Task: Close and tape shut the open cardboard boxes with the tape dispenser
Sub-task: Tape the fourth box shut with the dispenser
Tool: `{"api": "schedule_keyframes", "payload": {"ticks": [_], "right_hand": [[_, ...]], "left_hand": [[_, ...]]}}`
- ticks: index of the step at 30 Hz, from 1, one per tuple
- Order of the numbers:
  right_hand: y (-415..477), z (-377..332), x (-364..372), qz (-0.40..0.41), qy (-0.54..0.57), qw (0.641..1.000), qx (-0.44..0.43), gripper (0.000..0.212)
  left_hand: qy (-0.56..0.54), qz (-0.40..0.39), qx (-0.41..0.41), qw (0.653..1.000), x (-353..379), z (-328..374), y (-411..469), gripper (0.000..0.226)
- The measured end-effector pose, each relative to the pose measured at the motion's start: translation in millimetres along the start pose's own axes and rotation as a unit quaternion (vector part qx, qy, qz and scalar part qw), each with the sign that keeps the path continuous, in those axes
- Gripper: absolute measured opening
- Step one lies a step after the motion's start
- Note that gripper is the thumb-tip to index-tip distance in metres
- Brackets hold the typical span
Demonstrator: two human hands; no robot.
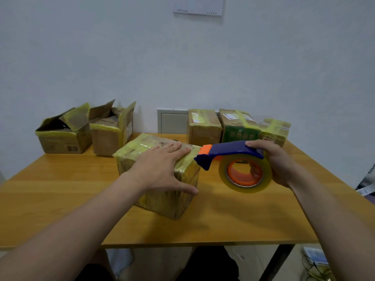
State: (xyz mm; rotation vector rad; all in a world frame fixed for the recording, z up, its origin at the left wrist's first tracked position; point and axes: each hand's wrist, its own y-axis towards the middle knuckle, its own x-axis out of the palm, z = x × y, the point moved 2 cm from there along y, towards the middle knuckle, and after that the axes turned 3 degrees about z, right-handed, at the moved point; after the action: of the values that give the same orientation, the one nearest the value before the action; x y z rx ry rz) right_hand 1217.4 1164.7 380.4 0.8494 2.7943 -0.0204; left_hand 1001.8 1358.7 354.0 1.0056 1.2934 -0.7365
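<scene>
White wall behind, wooden bench (60, 199) below: left hand (160, 169) presses flat on the closed box (162, 199); right hand (272, 161) grips the tape dispenser (233, 159) beside it. Loosened pressure could let the flaps spring up, skewing tape.

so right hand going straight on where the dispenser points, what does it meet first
The tape dispenser likely meets the near box at its top edge, beside the left hand; depth unclear.
</scene>
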Motion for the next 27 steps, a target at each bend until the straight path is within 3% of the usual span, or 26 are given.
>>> {"api": "schedule_keyframes", "payload": {"ticks": [6,13,17,19,23,25,27], "right_hand": [[-5.4,4.7,-4.0,-0.009,-0.024,1.000,-0.009,0.032],[7.5,-19.3,6.3,-0.013,-0.130,0.991,-0.026,0.049],[13.8,-39.7,13.7,-0.011,-0.170,0.985,-0.022,0.040],[15.6,-47.4,15.5,0.001,-0.203,0.979,-0.029,0.036],[23.2,-53.0,12.0,0.007,-0.274,0.959,-0.067,0.048],[26.5,-40.6,16.5,-0.018,-0.363,0.930,-0.057,0.050],[27.2,-18.7,22.3,-0.048,-0.367,0.929,-0.028,0.051]], "left_hand": [[-0.004,0.008,0.001,1.000,1.7,-0.5,0.0,0.138],[-0.013,0.002,-0.005,1.000,2.8,0.8,1.4,0.141],[-0.021,-0.007,-0.008,1.000,0.8,2.1,0.8,0.141],[-0.023,-0.011,-0.005,1.000,0.4,1.5,0.3,0.145],[-0.025,-0.020,0.001,1.000,-0.5,-0.2,0.8,0.148],[-0.020,-0.018,0.000,1.000,-0.5,-0.8,0.8,0.146],[-0.014,-0.020,0.001,1.000,1.0,-0.9,0.8,0.146]]}}
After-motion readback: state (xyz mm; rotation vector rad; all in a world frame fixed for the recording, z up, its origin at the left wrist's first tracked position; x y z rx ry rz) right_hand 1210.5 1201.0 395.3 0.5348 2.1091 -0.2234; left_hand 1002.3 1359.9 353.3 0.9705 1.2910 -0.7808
